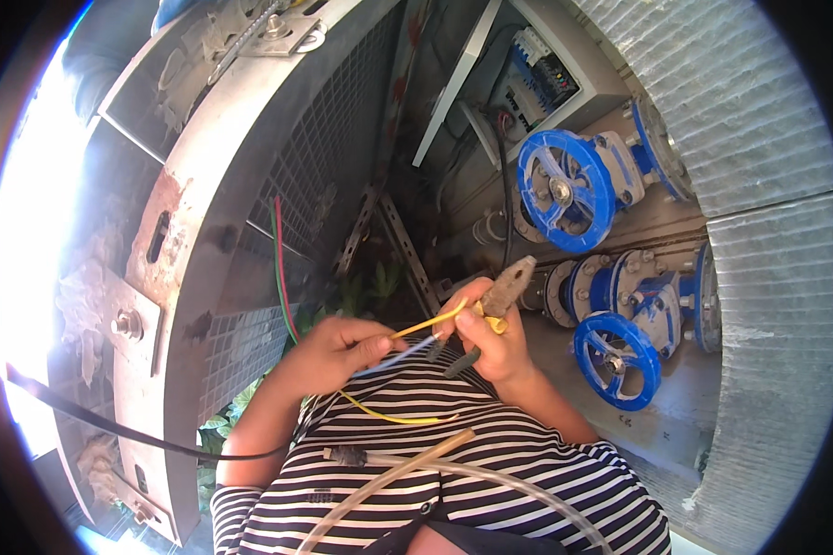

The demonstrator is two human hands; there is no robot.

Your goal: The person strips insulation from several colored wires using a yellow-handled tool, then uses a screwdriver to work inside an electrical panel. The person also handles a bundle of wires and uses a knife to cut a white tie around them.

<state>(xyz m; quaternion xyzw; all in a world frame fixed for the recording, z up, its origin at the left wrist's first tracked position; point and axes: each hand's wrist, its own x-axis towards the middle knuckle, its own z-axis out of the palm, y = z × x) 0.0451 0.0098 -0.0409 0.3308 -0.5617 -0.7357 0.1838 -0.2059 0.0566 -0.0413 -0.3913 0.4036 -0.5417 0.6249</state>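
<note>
My left hand point(342, 356) is closed, its thumb and fingers pinching a yellow wire point(418, 326). A pale blue wire point(398, 359) runs just below the yellow one, its far end near my right hand. My right hand point(498, 340) is wrapped round worn pliers point(509, 285), whose metal jaws point up and to the right. The yellow wire's bent tip meets the fingers of that hand. Behind my left hand stand a red and a green wire point(282, 277). Below it, a yellow-green wire point(389, 416) crosses in front of my striped shirt.
Two blue handwheels point(566, 190) point(617, 362) sit on pipe valves at the right. Above them is an open grey electrical box point(565, 55). A metal frame point(180, 240) curves along the left, crossed low by a black cable point(157, 430). Clear tubing point(518, 481) hangs before my torso.
</note>
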